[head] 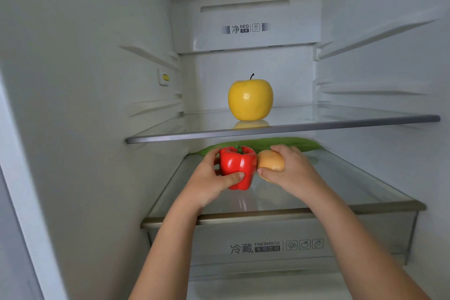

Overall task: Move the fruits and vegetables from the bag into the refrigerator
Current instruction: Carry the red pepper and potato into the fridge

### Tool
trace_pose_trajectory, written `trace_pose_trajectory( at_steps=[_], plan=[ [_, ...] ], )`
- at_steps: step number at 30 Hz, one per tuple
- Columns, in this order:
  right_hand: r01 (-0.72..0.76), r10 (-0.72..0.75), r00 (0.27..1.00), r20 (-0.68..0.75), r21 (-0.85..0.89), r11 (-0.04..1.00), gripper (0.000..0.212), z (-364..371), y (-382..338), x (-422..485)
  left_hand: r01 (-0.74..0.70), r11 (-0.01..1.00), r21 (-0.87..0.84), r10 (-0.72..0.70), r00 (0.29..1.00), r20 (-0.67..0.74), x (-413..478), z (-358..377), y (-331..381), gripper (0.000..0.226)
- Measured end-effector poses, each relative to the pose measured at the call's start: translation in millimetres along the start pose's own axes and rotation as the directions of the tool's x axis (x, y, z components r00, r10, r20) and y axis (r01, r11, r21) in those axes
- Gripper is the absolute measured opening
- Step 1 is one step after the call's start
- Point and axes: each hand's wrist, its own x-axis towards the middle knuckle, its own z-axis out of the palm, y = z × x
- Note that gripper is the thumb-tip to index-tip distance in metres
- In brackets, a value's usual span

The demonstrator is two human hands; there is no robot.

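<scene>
Inside the white refrigerator (73,105), behind the lower glass shelf (341,185), a long green cucumber (280,142) lies crosswise, while above that shelf a yellow apple (250,99) stands stem-up, the left hand (214,178) grips an upright glossy red pepper (237,168), and the right hand (292,168) clasps a rounded tan potato (270,161).

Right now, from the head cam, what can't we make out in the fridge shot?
- Bag: out of the head view, so what is left to move is unknown.
- Orange-tan item: mostly covered by the right hand; type unclear.
- Long green vegetable: partly hidden by the upper shelf edge, the red pepper and both hands.
- Whether the pepper in the left hand touches the lower shelf: unclear.
- Crisper drawer contents: front is frosted.
</scene>
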Motion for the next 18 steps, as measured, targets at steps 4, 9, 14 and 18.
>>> trace_pose_trajectory(
  at_steps=[4,9,14,18],
  plan=[
    [-0.009,0.009,0.999,-0.034,-0.019,1.000,0.060,-2,1,-3,0.019,1.000,-0.010,-0.020,0.999,-0.030,-1,1,-1,0.070],
    [-0.020,0.018,0.999,-0.027,-0.051,0.998,0.067,-3,2,-6,0.032,0.999,0.003,-0.032,0.999,-0.032,-3,2,1,0.069],
    [-0.018,0.017,1.000,-0.021,-0.068,0.997,0.071,-5,2,-9,0.068,0.996,0.052,-0.066,0.997,-0.049,-4,3,2,0.082],
    [-0.013,0.012,1.000,-0.013,-0.093,0.996,0.072,-7,2,-13,0.076,0.983,0.168,-0.064,0.995,-0.072,-11,1,2,0.092]
  ],
)
